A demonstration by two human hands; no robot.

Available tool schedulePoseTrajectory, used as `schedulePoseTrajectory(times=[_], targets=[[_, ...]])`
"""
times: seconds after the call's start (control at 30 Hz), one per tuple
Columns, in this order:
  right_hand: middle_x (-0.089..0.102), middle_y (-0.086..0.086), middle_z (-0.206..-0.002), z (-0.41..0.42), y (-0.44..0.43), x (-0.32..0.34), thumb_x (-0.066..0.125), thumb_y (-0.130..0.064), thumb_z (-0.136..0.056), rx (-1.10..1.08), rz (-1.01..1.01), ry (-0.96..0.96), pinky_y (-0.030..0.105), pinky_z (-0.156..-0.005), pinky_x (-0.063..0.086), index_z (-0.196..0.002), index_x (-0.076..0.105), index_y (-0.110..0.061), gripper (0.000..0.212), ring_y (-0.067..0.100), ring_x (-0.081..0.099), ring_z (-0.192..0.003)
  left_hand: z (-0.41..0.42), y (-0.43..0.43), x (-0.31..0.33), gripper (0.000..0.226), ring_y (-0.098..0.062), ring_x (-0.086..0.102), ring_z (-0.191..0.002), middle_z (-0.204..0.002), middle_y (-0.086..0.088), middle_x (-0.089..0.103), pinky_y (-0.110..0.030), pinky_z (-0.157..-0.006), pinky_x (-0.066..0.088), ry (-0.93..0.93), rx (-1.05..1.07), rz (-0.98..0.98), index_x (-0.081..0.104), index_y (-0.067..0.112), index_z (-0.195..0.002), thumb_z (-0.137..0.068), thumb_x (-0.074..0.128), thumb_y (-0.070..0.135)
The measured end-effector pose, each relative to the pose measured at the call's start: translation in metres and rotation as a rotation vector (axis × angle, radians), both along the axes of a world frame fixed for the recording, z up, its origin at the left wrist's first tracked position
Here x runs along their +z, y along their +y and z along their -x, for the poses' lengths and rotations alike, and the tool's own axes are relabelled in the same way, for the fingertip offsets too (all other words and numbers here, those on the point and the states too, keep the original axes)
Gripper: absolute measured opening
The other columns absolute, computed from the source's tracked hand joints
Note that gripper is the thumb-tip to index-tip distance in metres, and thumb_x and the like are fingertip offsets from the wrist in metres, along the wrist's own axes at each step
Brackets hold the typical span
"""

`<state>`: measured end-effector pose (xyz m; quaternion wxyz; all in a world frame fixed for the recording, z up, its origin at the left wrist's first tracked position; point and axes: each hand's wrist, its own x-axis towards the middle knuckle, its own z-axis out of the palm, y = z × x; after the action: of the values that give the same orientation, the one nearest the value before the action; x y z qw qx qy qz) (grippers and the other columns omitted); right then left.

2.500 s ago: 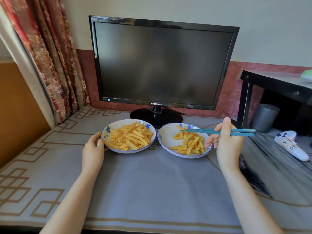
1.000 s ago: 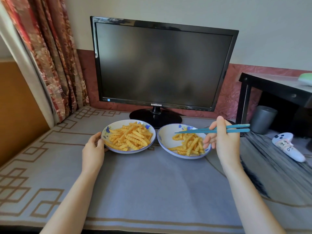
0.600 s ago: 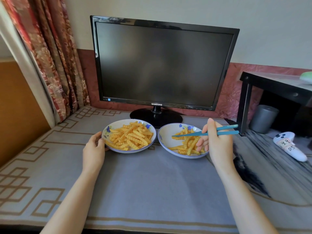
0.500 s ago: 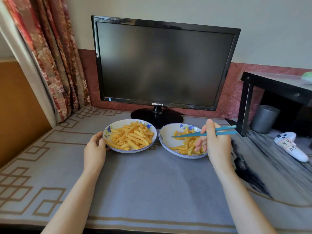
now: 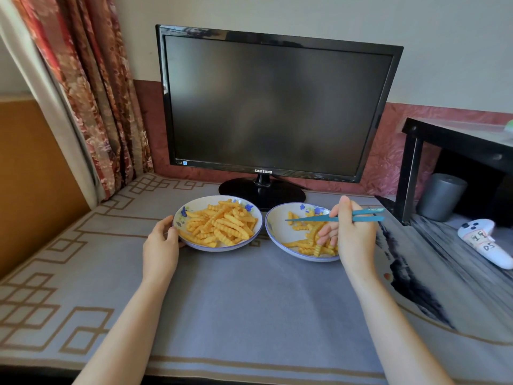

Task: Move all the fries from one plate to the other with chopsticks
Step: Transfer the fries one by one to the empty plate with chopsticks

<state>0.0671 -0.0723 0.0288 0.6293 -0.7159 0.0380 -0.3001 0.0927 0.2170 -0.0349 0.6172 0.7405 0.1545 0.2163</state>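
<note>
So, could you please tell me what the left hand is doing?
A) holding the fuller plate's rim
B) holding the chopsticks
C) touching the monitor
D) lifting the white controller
A: the left hand holds the fuller plate at its near-left rim; the right hand has the chopsticks.

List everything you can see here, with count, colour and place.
Samsung monitor: one, black, back centre.
left plate: one, white with blue flowers, before the monitor.
right plate: one, same pattern, beside it.
crinkle-cut fries: many, yellow, on both plates.
chopsticks: two, teal, over the right plate.
curtain: one, red floral, far left.
tablecloth: one, grey and tan, under plates.
side table: one, black, right.
canister: one, grey, under side table.
controller: one, white, far right.
left hand: holds left plate's rim.
right hand: holds chopsticks.
</note>
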Motion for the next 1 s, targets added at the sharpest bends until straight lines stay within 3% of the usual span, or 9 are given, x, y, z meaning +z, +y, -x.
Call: schedulePoseTrajectory(times=[0.23,0.47,0.73,0.9,1.0], targets=[[0.055,0.01,-0.042,0.0,0.002,-0.002,0.038,-0.033,-0.103,-0.037,-0.075,-0.012,0.018,-0.035,0.032,-0.072,0.051,-0.011,0.04,0.023,0.051,-0.034,-0.001,0.001,-0.001,0.038,-0.016,0.066,-0.084,-0.121,-0.01,0.064,-0.039,-0.091,0.052,-0.003,0.002,-0.006,0.053,0.01,-0.134,-0.098,0.039,0.01],[0.055,0.01,-0.041,0.001,0.025,0.012,0.036,-0.033,-0.104,0.008,-0.143,-0.063,0.019,-0.038,0.032,-0.07,0.049,-0.011,0.042,0.025,0.055,-0.037,0.0,-0.001,0.0,0.039,-0.02,0.066,-0.086,-0.12,-0.008,0.063,-0.031,-0.082,0.049,0.002,-0.003,0.001,0.052,0.01,-0.135,-0.099,0.039,0.01],[0.054,0.012,-0.042,0.002,0.084,0.021,0.036,-0.029,-0.104,0.245,-0.228,-0.053,0.022,-0.038,0.029,-0.072,0.048,-0.009,0.041,0.024,0.055,-0.035,0.001,-0.001,0.001,0.038,-0.02,0.066,-0.087,-0.12,-0.008,0.063,-0.029,-0.082,0.048,-0.002,-0.002,0.013,0.051,0.011,-0.135,-0.099,0.038,0.01],[0.055,0.012,-0.042,-0.004,0.118,0.013,0.036,-0.029,-0.104,0.367,-0.182,-0.02,0.021,-0.035,0.027,-0.07,0.049,-0.01,0.041,0.024,0.054,-0.035,0.001,-0.001,0.001,0.038,-0.022,0.066,-0.091,-0.12,-0.009,0.064,-0.029,-0.082,0.05,-0.016,-0.007,0.036,0.052,0.008,-0.134,-0.098,0.038,0.008],[0.055,0.011,-0.044,-0.006,0.131,0.005,0.037,-0.031,-0.104,0.4,-0.151,0.021,0.018,-0.036,0.029,-0.07,0.05,-0.013,0.041,0.022,0.054,-0.035,0.0,0.0,0.0,0.038,-0.024,0.067,-0.094,-0.12,-0.009,0.064,-0.021,-0.073,0.048,-0.015,-0.005,0.03,0.053,0.008,-0.133,-0.098,0.038,0.007]])
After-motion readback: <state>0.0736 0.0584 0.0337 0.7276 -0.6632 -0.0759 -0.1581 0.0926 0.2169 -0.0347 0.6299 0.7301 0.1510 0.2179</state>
